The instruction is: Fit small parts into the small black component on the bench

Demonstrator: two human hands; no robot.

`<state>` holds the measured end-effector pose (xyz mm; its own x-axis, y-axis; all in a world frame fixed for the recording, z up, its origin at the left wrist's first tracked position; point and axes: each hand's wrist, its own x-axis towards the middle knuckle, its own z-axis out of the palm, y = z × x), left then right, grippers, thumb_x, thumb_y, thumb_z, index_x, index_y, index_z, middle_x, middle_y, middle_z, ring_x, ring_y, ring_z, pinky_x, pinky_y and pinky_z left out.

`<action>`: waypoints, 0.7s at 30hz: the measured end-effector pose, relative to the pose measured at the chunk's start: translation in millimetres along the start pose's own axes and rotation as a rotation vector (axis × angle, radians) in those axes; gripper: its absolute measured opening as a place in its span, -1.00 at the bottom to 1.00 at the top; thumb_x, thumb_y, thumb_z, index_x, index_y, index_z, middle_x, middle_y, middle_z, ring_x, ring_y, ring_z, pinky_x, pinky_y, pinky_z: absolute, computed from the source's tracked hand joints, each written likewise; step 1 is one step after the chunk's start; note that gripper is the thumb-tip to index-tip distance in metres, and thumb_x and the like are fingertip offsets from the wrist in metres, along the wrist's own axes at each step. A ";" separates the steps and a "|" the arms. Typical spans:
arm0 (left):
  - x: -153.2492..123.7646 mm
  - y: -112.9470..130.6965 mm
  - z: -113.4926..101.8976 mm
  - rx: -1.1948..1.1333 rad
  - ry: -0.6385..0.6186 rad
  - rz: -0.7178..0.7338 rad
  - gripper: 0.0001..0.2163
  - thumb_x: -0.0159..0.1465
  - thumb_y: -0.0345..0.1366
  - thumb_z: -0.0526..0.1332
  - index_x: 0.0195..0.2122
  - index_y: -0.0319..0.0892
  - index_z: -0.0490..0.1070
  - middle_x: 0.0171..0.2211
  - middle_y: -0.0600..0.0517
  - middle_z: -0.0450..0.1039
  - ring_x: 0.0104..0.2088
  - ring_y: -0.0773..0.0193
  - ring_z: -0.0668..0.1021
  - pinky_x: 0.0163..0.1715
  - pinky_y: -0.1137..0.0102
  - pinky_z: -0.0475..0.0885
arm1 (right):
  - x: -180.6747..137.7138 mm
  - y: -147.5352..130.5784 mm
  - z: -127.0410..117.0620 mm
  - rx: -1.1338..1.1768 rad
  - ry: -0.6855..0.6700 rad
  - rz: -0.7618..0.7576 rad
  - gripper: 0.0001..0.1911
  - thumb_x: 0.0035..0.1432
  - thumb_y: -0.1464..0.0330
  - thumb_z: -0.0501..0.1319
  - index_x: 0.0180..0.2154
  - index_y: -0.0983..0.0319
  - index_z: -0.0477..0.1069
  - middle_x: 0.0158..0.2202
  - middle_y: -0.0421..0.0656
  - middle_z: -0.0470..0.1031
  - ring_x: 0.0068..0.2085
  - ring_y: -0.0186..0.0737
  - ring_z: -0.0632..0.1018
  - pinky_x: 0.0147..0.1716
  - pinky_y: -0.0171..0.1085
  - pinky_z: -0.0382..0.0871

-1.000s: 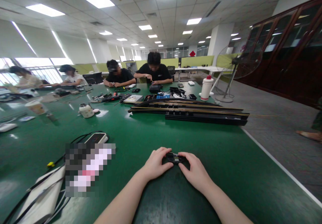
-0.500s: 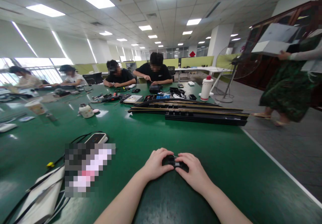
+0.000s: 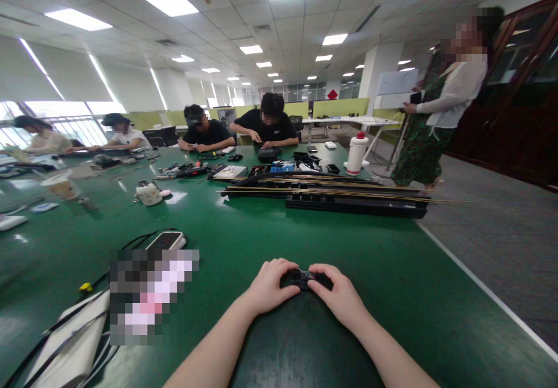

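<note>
Between my hands, low over the green table (image 3: 209,231), is a small black part (image 3: 302,279) with a thin silvery edge on its far side. Its exact kind is too small to make out. My left hand (image 3: 272,286) grips its left end, thumb in front and fingers behind. The right end is pinched between thumb and fingers of my right hand (image 3: 333,292). My fingertips hide both ends of the part, and only its middle shows.
Beyond my hands lie long black rails (image 3: 357,205) with thin yellow rods. A white bottle (image 3: 357,154) with a red cap stands behind them. Left are a cream jar (image 3: 149,193), a phone (image 3: 167,241), cables and a pale pouch (image 3: 70,341). Several people sit around the table; one walks at right.
My right fingers have shifted slightly on the black part, showing more of its middle. The walking person carrying a white box has moved left, further into the room.
</note>
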<state>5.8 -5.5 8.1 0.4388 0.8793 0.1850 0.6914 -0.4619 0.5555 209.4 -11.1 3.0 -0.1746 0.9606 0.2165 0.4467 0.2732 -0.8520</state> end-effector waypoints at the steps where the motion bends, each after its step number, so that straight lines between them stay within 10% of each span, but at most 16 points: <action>1: 0.0 0.6 -0.6 0.003 -0.003 -0.004 -0.63 0.13 -0.23 0.30 -0.03 -0.07 0.35 -0.09 0.02 0.43 -0.08 0.14 0.43 -0.06 0.28 0.27 | 0.6 0.8 -0.2 0.029 0.017 0.030 -0.80 0.00 0.31 0.23 -0.26 0.17 0.49 -0.16 -0.11 0.54 -0.09 -0.10 0.51 -0.01 -0.12 0.32; 21: -0.2 -2.2 1.1 0.009 -0.001 -0.016 -0.61 0.14 -0.20 0.30 0.00 -0.05 0.35 -0.08 0.03 0.43 -0.07 0.14 0.42 -0.05 0.28 0.26 | 10.0 2.8 -4.0 0.526 0.235 0.225 -0.58 -0.29 0.14 0.41 -0.35 0.21 0.48 -0.33 -0.09 0.58 -0.22 -0.08 0.56 -0.06 -0.07 0.38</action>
<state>4.8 -4.7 6.0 0.4283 0.8864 0.1756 0.7035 -0.4491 0.5508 212.4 -0.5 4.6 0.0983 0.9938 0.0523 -0.0534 0.0577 -0.9969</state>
